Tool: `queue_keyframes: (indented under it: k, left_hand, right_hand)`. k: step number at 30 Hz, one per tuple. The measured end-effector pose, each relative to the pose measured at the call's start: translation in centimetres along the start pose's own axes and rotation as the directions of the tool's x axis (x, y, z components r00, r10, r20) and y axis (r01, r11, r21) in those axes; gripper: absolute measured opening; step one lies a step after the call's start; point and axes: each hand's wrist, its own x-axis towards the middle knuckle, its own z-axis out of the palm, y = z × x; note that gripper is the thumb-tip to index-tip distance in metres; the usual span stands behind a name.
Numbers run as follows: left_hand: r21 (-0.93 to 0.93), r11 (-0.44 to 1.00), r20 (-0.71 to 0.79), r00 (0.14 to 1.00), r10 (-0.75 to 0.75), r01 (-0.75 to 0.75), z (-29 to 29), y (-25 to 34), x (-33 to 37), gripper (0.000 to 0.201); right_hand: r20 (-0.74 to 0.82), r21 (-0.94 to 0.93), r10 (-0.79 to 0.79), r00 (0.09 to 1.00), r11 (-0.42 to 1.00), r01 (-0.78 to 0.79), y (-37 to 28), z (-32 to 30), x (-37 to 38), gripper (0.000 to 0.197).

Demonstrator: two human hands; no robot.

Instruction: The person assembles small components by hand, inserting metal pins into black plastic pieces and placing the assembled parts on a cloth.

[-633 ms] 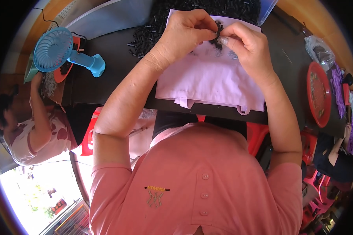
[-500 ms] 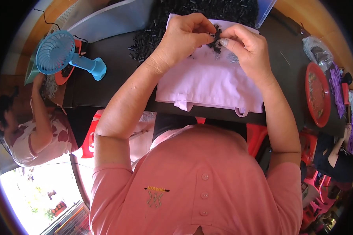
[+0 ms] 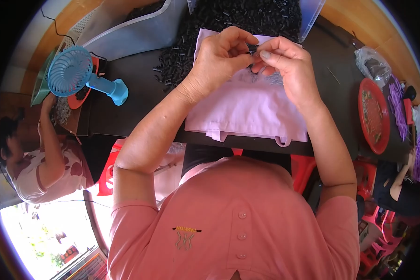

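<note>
My left hand and my right hand meet above a lilac cloth bag laid flat on the table. Both are closed, fingertips pinching at a small black plastic part. Fingers hide most of this part, so which fingers bear it is hard to make out. Just below the right fingers, small silvery metal pieces lie on the cloth. Beyond my hands spreads a heap of small black tube-like parts, with loose ones spilling beside my left wrist.
Left of the heap stands a translucent plastic bin; nearer is a blue fan. On the right are a red tray, a clear plastic bag and a thin metal rod. People sit at both sides.
Both hands sit slightly lower in the picture. My right fingers have curled in closer to the left ones, and the black cluster that showed between them is now mostly covered.
</note>
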Motion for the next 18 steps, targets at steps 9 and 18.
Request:
queue_keyframes:
  k: [9,18]
  left_hand:
    - [-0.021,0.999,-0.040,0.999,0.026,-0.027,0.12,-0.33,-0.16,0.031]
    - [-0.014,0.996,0.015,0.996,0.084,-0.084,0.51,-0.45,-0.30,0.038]
  right_hand:
    - [-0.006,0.123,0.048,0.999,0.991,-0.047,-0.19,0.32,-0.07,0.012]
    - [-0.053,-0.005,-0.053,0.997,0.999,0.053,-0.12,0.35,-0.07,0.007]
